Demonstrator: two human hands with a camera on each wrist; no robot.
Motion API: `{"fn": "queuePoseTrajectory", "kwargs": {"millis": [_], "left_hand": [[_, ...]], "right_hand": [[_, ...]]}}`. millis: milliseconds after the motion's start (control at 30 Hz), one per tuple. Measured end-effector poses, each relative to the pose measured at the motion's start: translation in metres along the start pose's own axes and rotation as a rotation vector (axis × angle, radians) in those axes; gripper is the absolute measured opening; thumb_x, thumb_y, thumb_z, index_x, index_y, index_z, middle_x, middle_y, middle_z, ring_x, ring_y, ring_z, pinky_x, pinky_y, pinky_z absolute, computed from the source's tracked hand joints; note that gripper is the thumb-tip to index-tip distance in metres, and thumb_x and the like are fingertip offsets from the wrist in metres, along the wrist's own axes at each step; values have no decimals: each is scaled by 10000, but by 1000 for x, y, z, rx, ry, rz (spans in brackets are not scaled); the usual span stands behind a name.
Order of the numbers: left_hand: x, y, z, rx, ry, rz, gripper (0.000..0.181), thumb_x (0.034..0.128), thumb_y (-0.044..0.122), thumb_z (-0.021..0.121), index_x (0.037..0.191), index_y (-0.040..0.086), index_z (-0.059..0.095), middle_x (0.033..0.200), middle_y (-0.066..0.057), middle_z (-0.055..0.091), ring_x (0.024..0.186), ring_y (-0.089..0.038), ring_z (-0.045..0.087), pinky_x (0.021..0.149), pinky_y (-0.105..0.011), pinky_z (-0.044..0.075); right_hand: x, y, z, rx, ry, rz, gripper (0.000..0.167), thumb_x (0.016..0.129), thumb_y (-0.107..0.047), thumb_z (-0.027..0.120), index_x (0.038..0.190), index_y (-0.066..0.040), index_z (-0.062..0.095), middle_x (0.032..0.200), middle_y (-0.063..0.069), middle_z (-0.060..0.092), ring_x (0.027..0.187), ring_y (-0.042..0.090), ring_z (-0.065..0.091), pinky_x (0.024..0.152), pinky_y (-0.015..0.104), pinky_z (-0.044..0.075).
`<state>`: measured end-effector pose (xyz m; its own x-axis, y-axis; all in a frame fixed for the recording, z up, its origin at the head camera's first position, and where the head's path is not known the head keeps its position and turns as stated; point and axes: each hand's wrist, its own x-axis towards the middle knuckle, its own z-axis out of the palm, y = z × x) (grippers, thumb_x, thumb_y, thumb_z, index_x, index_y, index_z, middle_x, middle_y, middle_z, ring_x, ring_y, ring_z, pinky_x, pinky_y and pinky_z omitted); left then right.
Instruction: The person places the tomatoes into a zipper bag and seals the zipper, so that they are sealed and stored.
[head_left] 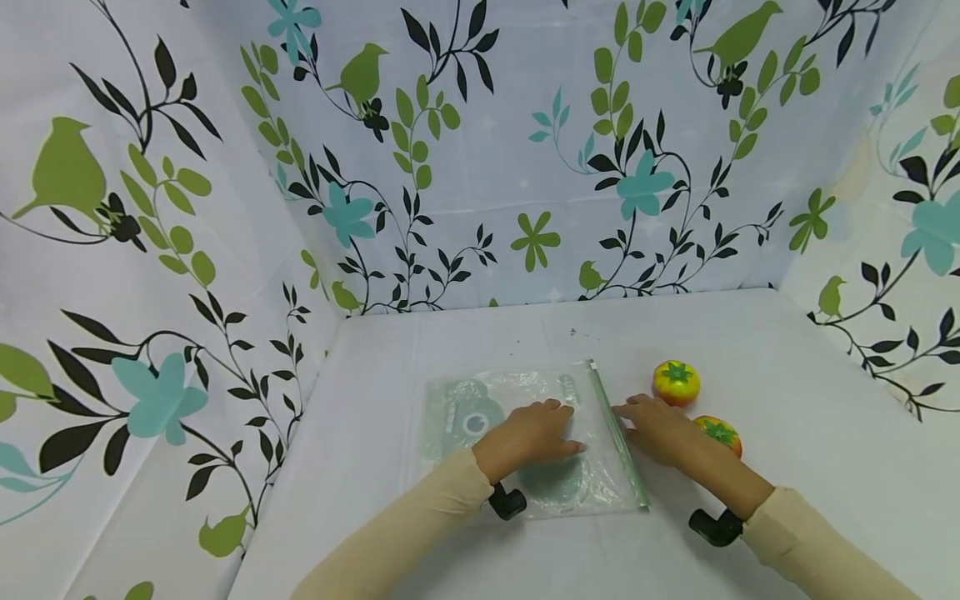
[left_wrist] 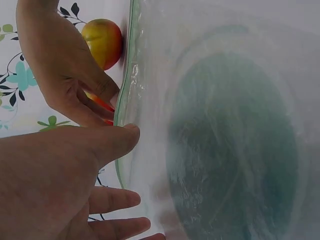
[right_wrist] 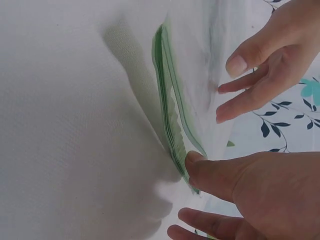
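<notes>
A clear zip bag point(head_left: 525, 383) lies flat on the white table, with a green strip point(head_left: 611, 414) along its right edge. Inside is a teal item with a round, eye-like mark point(head_left: 476, 423); in the left wrist view a dark teal oval point(left_wrist: 230, 150) shows through the plastic. My left hand point(head_left: 531, 435) is over the bag, its fingers spread and thumb near the strip. At that edge my right hand point(head_left: 663, 429) pinches the green strip, thumb on top; the finger contact is partly hidden. The strip's two sides stand slightly apart in the right wrist view.
Two yellow-and-red tomato-like fruits with green tops lie right of the bag: one fruit point(head_left: 677, 383) behind my right hand, the other fruit point(head_left: 723, 432) partly covered by that forearm. A patterned cloth point(head_left: 480, 200) with leaves and birds hangs around the table.
</notes>
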<state>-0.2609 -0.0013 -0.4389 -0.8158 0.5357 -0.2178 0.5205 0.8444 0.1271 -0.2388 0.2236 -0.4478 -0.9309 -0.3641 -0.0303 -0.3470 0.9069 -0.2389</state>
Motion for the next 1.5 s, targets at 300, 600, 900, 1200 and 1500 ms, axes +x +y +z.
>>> {"fn": "queuePoseTrajectory", "kwargs": {"millis": [300,600,900,1200,1500], "left_hand": [[7,5,-4,38,-39,-50,624,1003,604,631,1406,127,642,1346,-55,659,1225,-227,645,986,-414,552],[20,23,-10,86,-41,-135,737,975,740,549,1354,127,706,1381,-97,629,1233,-269,651,1004,-418,539],[37,37,-6,128,-33,-235,915,877,889,501,1391,147,651,1405,-94,603,1274,-221,595,1056,-373,482],[40,43,0,159,-15,-259,977,845,925,487,1469,177,557,1462,-99,554,1346,-238,535,1109,-394,433],[36,45,5,237,64,-247,921,818,942,503,1350,193,568,1265,-69,572,1209,-219,546,1018,-378,450]], "right_hand": [[1,1,1,-45,-48,-15,436,944,-149,787,1354,-29,700,1384,283,637,1254,485,625,984,622,537],[-1,2,2,-56,-63,-29,468,943,-189,793,1371,-31,689,1438,297,599,1278,511,605,977,646,530],[-2,-1,3,-37,-98,-12,509,945,-219,789,1403,-33,667,1479,303,564,1331,525,563,999,689,494],[-5,-3,5,-30,-97,5,517,962,-244,775,1423,-42,654,1509,294,542,1369,514,536,1022,748,436],[-8,-7,5,-18,-86,24,564,926,-214,817,1436,-47,644,1530,299,517,1394,519,504,1054,762,395]]}}
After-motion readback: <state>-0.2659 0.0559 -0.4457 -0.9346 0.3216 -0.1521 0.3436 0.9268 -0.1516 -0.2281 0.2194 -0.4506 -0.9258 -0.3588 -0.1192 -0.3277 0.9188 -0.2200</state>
